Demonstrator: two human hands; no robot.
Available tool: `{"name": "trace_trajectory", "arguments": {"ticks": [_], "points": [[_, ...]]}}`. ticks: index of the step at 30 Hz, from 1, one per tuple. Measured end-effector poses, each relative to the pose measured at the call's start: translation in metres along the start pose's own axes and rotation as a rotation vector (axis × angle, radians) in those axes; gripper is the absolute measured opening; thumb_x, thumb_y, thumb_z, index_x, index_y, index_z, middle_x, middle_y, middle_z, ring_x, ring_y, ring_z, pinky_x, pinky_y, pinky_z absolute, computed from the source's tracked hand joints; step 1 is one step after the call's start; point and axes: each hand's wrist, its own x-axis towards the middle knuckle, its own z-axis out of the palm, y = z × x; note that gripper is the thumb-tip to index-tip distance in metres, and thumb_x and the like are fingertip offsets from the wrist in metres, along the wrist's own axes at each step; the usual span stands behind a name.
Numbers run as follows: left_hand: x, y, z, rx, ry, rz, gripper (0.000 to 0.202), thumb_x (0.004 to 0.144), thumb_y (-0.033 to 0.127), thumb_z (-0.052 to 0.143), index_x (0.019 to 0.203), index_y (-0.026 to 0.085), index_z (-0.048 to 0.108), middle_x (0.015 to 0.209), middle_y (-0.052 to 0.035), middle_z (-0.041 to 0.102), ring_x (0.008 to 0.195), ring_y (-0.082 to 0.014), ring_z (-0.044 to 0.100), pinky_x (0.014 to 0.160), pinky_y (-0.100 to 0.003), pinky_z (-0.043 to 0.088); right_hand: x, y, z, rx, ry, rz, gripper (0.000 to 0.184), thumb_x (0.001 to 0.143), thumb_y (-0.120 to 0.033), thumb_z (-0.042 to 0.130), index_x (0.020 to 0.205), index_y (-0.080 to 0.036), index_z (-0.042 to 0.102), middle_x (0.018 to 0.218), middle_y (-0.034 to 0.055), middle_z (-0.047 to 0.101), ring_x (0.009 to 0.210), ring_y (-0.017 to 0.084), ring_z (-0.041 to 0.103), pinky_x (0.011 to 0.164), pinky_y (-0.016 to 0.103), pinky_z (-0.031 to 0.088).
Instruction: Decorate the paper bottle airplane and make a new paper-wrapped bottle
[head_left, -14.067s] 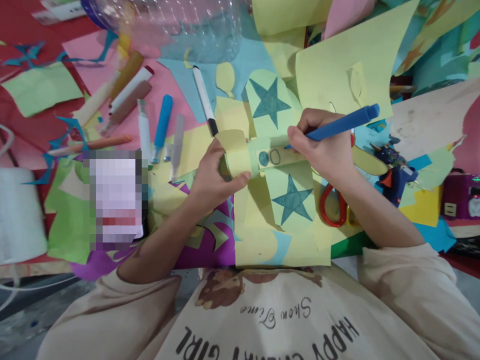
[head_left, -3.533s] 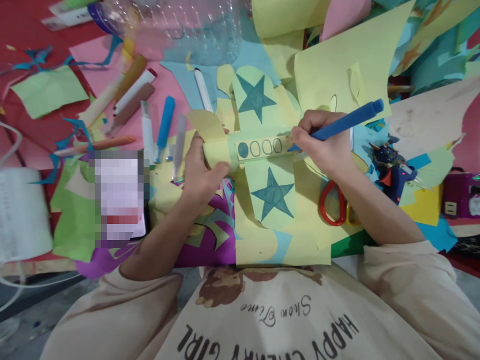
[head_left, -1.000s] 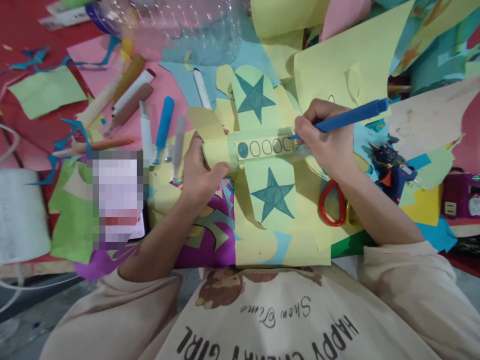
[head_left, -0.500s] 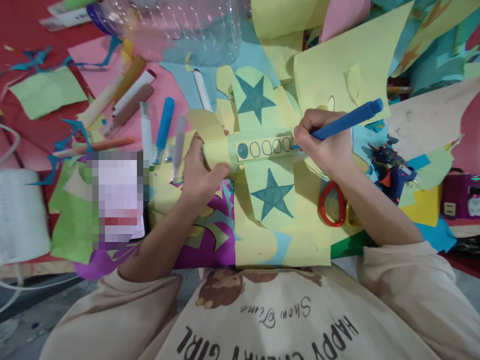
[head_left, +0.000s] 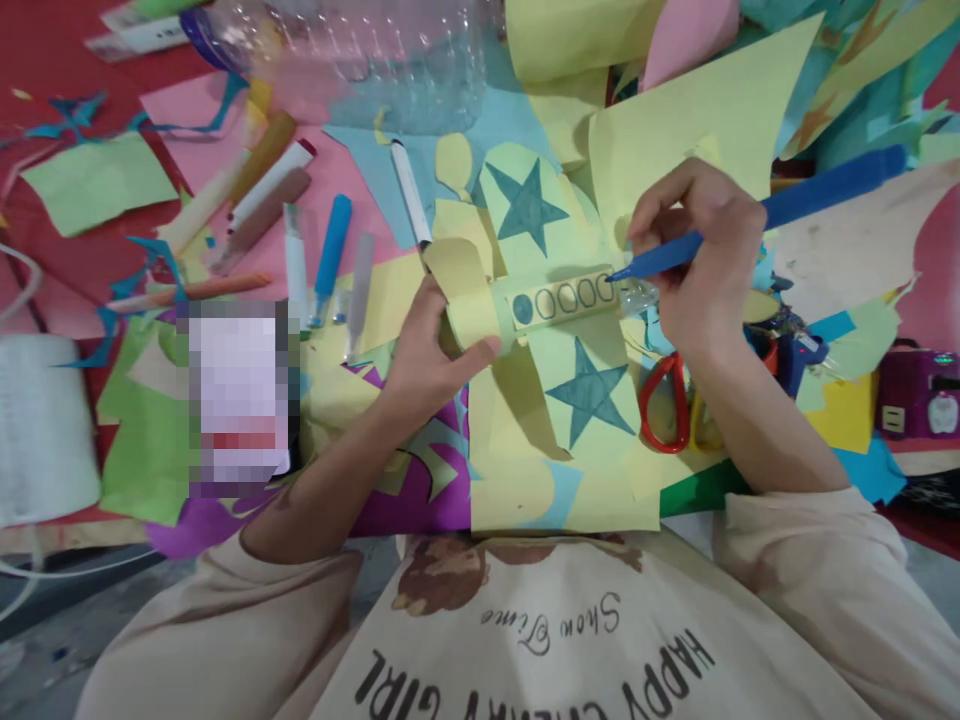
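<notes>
A yellow paper-covered tube (head_left: 480, 310) lies across the middle, with two green wings bearing blue stars (head_left: 525, 205) and a strip of drawn circles (head_left: 564, 298), the leftmost filled in blue. My left hand (head_left: 431, 355) is closed around the tube's left end. My right hand (head_left: 701, 270) grips a blue marker (head_left: 780, 205), its tip resting at the right end of the circle strip.
Several markers (head_left: 330, 250) lie at upper left on pink paper. Red-handled scissors (head_left: 664, 400) sit under my right wrist. A clear plastic bottle (head_left: 360, 50) is at the top, a glue gun (head_left: 795, 350) at right, a white roll (head_left: 37, 420) at left. Coloured paper scraps lie all around.
The tube and wings have shifted right and tilted slightly. My right hand has lifted and turned, swinging the marker's rear end farther right. More circles stand on the strip than at first.
</notes>
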Motion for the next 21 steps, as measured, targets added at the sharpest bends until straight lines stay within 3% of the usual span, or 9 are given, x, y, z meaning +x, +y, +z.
{"name": "trace_trajectory", "arguments": {"ticks": [3,6,9,12,17,21], "points": [[-0.002,0.003,0.001,-0.015,-0.073,-0.008,0.047,0.076,0.041,0.073,0.117,0.023,0.058,0.126,-0.0113,0.060,0.122,-0.0322,0.058,0.104,-0.049,0.051,-0.005,-0.006,0.004,0.033,-0.094,-0.018,0.016,0.086,-0.030,0.072,0.073,-0.024,0.063,0.057,-0.0054,0.051,0.042,0.009,0.042,0.039,0.029,0.031],[0.000,0.004,0.000,-0.023,-0.080,-0.014,0.046,0.076,0.041,0.073,0.117,0.024,0.058,0.127,-0.0108,0.059,0.125,-0.0327,0.057,0.108,-0.050,0.049,-0.008,-0.003,0.007,-0.021,-0.215,0.016,0.028,0.079,-0.040,0.081,0.070,-0.025,0.059,0.060,-0.0044,0.060,0.048,0.011,0.055,0.043,0.028,0.040],[0.001,0.003,-0.001,-0.028,-0.092,-0.024,0.045,0.077,0.041,0.072,0.116,0.023,0.058,0.126,-0.0114,0.058,0.124,-0.0333,0.057,0.107,-0.053,0.048,-0.011,0.003,0.009,-0.088,-0.194,0.025,0.040,0.082,-0.047,0.077,0.061,-0.024,0.051,0.054,-0.0034,0.060,0.046,0.011,0.056,0.043,0.028,0.041],[0.001,0.003,-0.001,-0.025,-0.093,-0.033,0.046,0.077,0.041,0.072,0.116,0.023,0.058,0.125,-0.0124,0.058,0.123,-0.0349,0.057,0.106,-0.058,0.048,-0.012,0.008,0.009,-0.131,-0.146,-0.003,0.042,0.085,-0.043,0.076,0.060,-0.023,0.048,0.051,-0.0040,0.057,0.046,0.011,0.054,0.043,0.028,0.039],[0.000,0.002,-0.001,-0.024,-0.082,-0.021,0.050,0.073,0.036,0.077,0.119,0.025,0.059,0.132,-0.0104,0.059,0.128,-0.0344,0.056,0.108,-0.053,0.050,-0.012,0.012,0.009,-0.211,-0.141,-0.008,0.049,0.084,-0.057,0.071,0.058,-0.025,0.044,0.050,-0.0044,0.052,0.046,0.012,0.050,0.044,0.029,0.041],[-0.001,0.000,-0.001,-0.009,-0.073,-0.041,0.055,0.073,0.032,0.079,0.124,0.025,0.059,0.133,-0.0099,0.059,0.129,-0.0338,0.056,0.107,-0.051,0.052,-0.012,0.012,0.010,-0.272,-0.146,-0.029,0.047,0.086,-0.053,0.070,0.058,-0.025,0.044,0.051,-0.0038,0.048,0.048,0.012,0.049,0.046,0.030,0.042]]}}
